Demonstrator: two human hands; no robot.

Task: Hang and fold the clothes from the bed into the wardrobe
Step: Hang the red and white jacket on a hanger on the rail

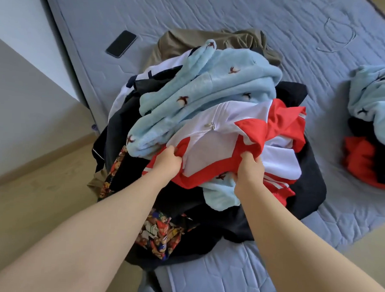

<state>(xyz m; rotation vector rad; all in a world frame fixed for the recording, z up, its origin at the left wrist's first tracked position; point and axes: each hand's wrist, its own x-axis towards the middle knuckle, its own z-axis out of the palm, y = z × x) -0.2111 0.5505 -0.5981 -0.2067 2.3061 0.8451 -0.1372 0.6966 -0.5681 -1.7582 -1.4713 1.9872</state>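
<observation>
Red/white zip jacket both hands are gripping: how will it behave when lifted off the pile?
Likely floppy: the red and white jacket bunches and creases where the left hand and right hand grip it. Probably light, since the fabric looks thin and smooth. It may drag the light blue fleece lying against it.

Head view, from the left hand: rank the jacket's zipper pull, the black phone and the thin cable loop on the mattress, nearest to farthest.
1. The zipper pull, just beyond the left hand, on the red-and-white jacket it grips.
2. The phone, far left, near the edge of the mattress.
3. The cable loop, far right, at the top of the view.
</observation>
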